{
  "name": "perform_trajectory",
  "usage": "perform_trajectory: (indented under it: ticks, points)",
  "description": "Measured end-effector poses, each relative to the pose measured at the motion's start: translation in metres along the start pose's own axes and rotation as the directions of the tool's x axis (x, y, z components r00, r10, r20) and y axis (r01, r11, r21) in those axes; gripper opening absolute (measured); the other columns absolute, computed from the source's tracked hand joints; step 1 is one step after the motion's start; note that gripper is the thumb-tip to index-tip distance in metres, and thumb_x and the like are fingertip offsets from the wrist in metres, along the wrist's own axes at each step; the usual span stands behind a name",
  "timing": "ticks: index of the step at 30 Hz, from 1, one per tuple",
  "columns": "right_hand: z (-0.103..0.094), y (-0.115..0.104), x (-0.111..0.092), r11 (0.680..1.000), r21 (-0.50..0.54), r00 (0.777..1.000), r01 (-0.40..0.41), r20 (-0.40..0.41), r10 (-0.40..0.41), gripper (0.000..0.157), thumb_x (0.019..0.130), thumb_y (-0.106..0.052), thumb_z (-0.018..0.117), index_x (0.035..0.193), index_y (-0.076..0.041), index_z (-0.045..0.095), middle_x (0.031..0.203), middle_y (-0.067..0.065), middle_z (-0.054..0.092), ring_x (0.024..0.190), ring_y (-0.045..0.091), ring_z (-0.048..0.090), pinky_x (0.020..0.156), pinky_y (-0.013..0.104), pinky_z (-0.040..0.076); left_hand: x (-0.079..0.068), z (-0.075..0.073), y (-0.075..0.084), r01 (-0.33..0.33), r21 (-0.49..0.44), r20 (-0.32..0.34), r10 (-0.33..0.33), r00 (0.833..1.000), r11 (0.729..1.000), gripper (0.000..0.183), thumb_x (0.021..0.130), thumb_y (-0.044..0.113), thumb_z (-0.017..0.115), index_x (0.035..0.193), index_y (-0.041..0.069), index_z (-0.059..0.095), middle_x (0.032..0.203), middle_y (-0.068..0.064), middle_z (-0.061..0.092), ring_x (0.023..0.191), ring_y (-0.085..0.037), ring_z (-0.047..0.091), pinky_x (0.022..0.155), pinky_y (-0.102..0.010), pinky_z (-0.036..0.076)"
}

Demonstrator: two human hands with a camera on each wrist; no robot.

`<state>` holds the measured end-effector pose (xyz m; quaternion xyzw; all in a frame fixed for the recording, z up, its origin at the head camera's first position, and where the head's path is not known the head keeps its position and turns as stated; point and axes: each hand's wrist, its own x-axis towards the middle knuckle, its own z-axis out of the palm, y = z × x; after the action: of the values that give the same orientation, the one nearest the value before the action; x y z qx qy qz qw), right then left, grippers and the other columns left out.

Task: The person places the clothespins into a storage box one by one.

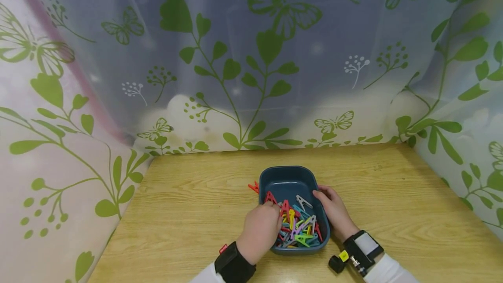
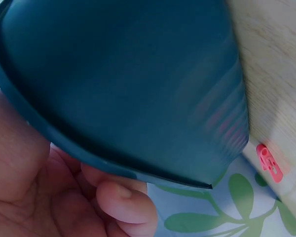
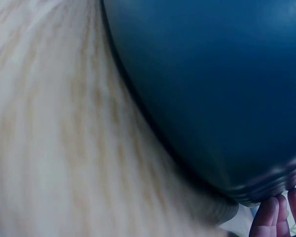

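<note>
A dark blue plastic box (image 1: pixel 288 174) stands on the wooden table, with a heap of plastic clothespins (image 1: pixel 300 230) in many colours in its near half. My left hand (image 1: pixel 261 228) reaches over the box's left rim, its fingers curled beside the red clothespins (image 1: pixel 285 208). In the left wrist view, that same left hand (image 2: pixel 79 192) lies along the rim; whether it pinches a clothespin is hidden. My right hand (image 1: pixel 335 208) holds the box's right side, thumb at the rim. Its fingertips (image 3: pixel 267 212) touch the outer wall in the right wrist view.
One red clothespin (image 1: pixel 254 186) lies on the table (image 1: pixel 188 204) just left of the box. A curtain (image 1: pixel 235 56) with green leaves and butterflies surrounds the table at the back and both sides.
</note>
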<state>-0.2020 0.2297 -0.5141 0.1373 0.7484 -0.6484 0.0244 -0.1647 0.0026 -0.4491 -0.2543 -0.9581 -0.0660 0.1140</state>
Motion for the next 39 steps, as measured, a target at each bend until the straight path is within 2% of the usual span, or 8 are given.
perform_trajectory:
  ticks: [12,18,24,28,33,39]
  points:
    - [0.0,-0.001,0.0,1.0,-0.009,1.0,0.01,-0.001,-0.01,0.057,0.107,-0.04,0.052,0.151,-0.005,0.042,0.145,0.019,0.051,0.124,0.029,0.053,0.091,0.024,0.045,-0.002,0.008,-0.001,0.013,-0.017,-0.016,-0.013,1.0,1.0,0.018,0.092,0.029,0.078,0.09,0.011,0.076,0.08,0.0,0.067,0.068,-0.016,0.062,0.059,-0.028,0.052]
    - [0.0,0.0,-0.001,1.0,-0.018,1.0,0.008,0.001,-0.008,0.057,0.107,-0.04,0.052,0.151,-0.005,0.042,0.145,0.019,0.051,0.125,0.029,0.053,0.091,0.024,0.045,-0.002,0.008,-0.003,0.02,-0.065,-0.023,-0.021,1.0,0.998,0.018,0.092,0.027,0.078,0.085,0.011,0.074,0.076,0.002,0.064,0.065,-0.013,0.06,0.058,-0.027,0.049]
    - [0.0,-0.001,-0.001,1.0,-0.015,1.0,0.01,0.001,-0.01,0.057,0.107,-0.04,0.052,0.15,-0.004,0.042,0.145,0.019,0.051,0.125,0.029,0.054,0.092,0.024,0.045,-0.003,0.003,-0.007,0.018,-0.125,-0.067,-0.027,0.997,0.992,0.015,0.093,0.024,0.077,0.083,0.012,0.074,0.076,0.002,0.062,0.065,-0.01,0.06,0.057,-0.025,0.047]
    - [0.0,-0.001,-0.001,1.0,-0.021,1.0,0.007,-0.004,-0.007,0.057,0.107,-0.04,0.052,0.15,-0.005,0.042,0.145,0.019,0.051,0.125,0.029,0.053,0.092,0.024,0.045,-0.001,-0.001,-0.014,0.03,-0.178,-0.083,-0.045,0.995,0.984,0.013,0.093,0.021,0.077,0.085,0.011,0.073,0.076,0.001,0.061,0.064,-0.009,0.057,0.057,-0.023,0.045]
    - [0.001,-0.001,-0.001,1.0,-0.019,1.0,0.003,-0.006,-0.003,0.057,0.107,-0.04,0.052,0.15,-0.005,0.042,0.145,0.019,0.051,0.125,0.029,0.053,0.093,0.025,0.044,0.006,-0.005,-0.028,0.063,-0.243,-0.097,-0.089,0.991,0.968,0.019,0.095,0.016,0.074,0.08,0.012,0.064,0.072,0.001,0.054,0.06,-0.008,0.047,0.054,-0.023,0.038]
    - [0.001,-0.002,-0.002,1.0,-0.019,1.0,-0.001,-0.008,0.001,0.058,0.106,-0.041,0.052,0.15,-0.004,0.042,0.146,0.019,0.05,0.126,0.029,0.052,0.094,0.026,0.043,0.021,-0.001,-0.05,0.087,-0.281,-0.115,-0.124,0.986,0.956,0.015,0.094,0.01,0.073,0.083,0.009,0.064,0.076,-0.002,0.058,0.061,-0.011,0.052,0.055,-0.026,0.041]
